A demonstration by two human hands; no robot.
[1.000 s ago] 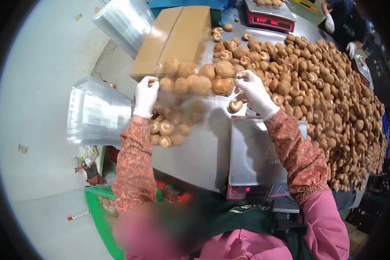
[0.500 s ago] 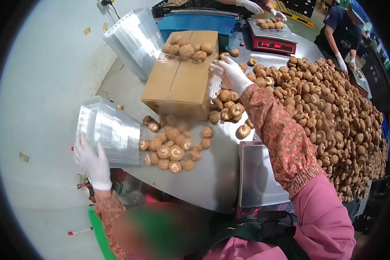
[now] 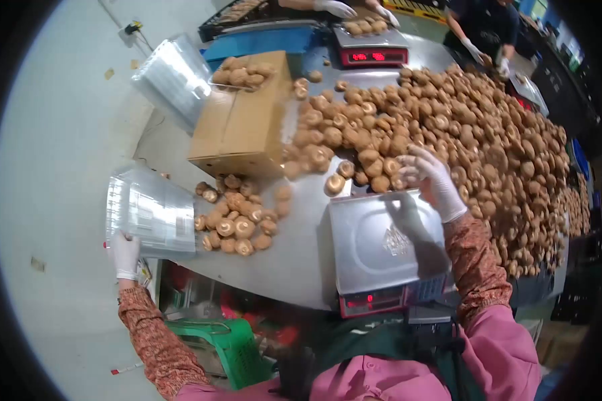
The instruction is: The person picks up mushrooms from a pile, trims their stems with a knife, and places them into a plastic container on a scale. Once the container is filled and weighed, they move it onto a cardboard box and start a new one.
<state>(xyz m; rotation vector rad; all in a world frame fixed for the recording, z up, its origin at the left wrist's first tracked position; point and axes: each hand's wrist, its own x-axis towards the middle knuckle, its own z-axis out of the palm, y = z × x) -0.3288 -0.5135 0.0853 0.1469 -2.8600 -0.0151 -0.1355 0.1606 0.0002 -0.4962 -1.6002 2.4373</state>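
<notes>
My left hand (image 3: 125, 256), in a white glove, has its fingers closed on the lower left edge of a stack of clear plastic trays (image 3: 152, 212). My gloved right hand (image 3: 436, 182) is over the far right corner of a silver scale (image 3: 374, 244), with curved fingers apart at the edge of the shiitake mushroom pile (image 3: 495, 154); I see nothing held in it. Beside the tray stack lies a small group of shiitake mushrooms (image 3: 236, 219). A filled tray of mushrooms (image 3: 241, 72) rests on top of a cardboard box (image 3: 237, 127).
Another stack of clear trays (image 3: 174, 80) leans by the box. Behind it is a blue bin (image 3: 261, 47). A far scale (image 3: 369, 47) carries a tray of mushrooms near a person's gloved hands (image 3: 334, 8). Another person (image 3: 485, 30) works at the back right. Below the table is a green basket (image 3: 231, 347).
My right hand has moved from beside the cardboard box towards me and right, over the near scale. My left hand has gone from spread against the tray stack to closed at its edge. The view has shifted.
</notes>
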